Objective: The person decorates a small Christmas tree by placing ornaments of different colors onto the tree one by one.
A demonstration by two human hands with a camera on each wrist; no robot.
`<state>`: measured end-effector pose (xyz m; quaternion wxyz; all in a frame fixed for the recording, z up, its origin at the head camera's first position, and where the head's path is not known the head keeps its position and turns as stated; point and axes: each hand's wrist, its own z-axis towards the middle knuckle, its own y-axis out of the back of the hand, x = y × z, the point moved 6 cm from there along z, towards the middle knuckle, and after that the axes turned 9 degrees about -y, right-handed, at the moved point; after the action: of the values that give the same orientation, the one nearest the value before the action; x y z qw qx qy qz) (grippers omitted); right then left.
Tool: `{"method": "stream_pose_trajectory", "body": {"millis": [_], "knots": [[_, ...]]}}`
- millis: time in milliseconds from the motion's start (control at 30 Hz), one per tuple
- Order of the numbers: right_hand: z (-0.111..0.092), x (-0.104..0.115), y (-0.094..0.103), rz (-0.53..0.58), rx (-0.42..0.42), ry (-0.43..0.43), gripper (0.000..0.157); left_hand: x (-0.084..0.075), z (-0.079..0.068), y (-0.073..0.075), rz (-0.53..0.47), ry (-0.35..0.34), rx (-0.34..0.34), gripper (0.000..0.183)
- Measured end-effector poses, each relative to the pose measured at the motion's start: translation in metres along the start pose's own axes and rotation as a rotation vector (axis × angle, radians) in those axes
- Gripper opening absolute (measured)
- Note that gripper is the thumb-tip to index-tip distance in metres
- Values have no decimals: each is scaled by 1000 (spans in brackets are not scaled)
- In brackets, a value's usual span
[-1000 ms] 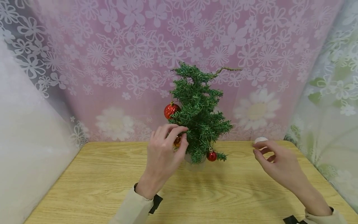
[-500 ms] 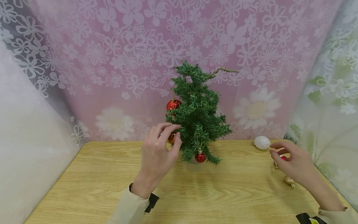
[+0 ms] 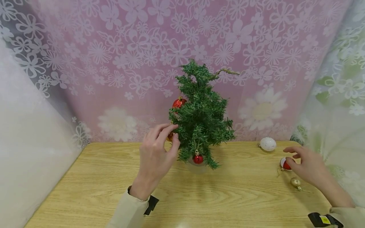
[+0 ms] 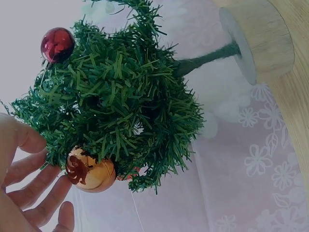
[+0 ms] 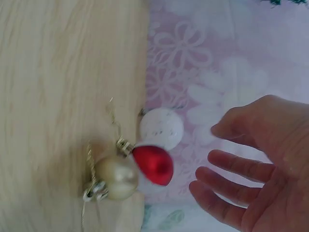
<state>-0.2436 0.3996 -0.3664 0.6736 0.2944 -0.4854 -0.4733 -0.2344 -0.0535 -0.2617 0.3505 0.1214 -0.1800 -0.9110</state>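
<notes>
A small green artificial Christmas tree (image 3: 201, 110) stands on the table. My left hand (image 3: 155, 153) is at its left side, pinching the tip of a branch between thumb and index finger; the other fingers are spread in the left wrist view. Close to those fingers hangs a shiny orange-gold ball (image 4: 91, 170). A small red ball (image 3: 197, 158) hangs low on the tree's front, and a larger red ball (image 3: 179, 103) hangs at its upper left. At the right, my right hand (image 3: 310, 167) holds nothing, its parted fingers over a red-and-white ornament (image 5: 154, 164), apart from it in the right wrist view.
A white speckled ball (image 3: 268, 144) lies near the back right edge of the wooden table (image 3: 99, 180). A small gold ball (image 3: 295, 182) with a loop of string lies nearer the front. A pink flowered curtain (image 3: 137, 79) hangs behind the tree.
The tree has turned, its front red ball shifting left along with my left hand. My right hand has moved right, away from the white ball, uncovering the red-and-white and gold ornaments.
</notes>
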Motion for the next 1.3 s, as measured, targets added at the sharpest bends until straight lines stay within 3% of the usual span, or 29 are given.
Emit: {"method": "stream_pose_trajectory", "body": {"millis": [267, 467, 767, 967, 1300], "knots": [[1, -18, -16, -79, 141, -3, 42, 8, -2, 2, 2, 42, 8, 26], [-1, -22, -23, -101, 129, 61, 42, 12, -3, 1, 1, 83, 31, 33], [3, -31, -27, -124, 248, -11, 41, 16, -2, 0, 29, 140, 44, 52], [5, -31, -27, -139, 239, -7, 37, 19, 2, -2, 60, 183, 63, 57], [3, -30, -26, -118, 213, -11, 38, 28, 6, -6, 27, 254, 94, 52]]}}
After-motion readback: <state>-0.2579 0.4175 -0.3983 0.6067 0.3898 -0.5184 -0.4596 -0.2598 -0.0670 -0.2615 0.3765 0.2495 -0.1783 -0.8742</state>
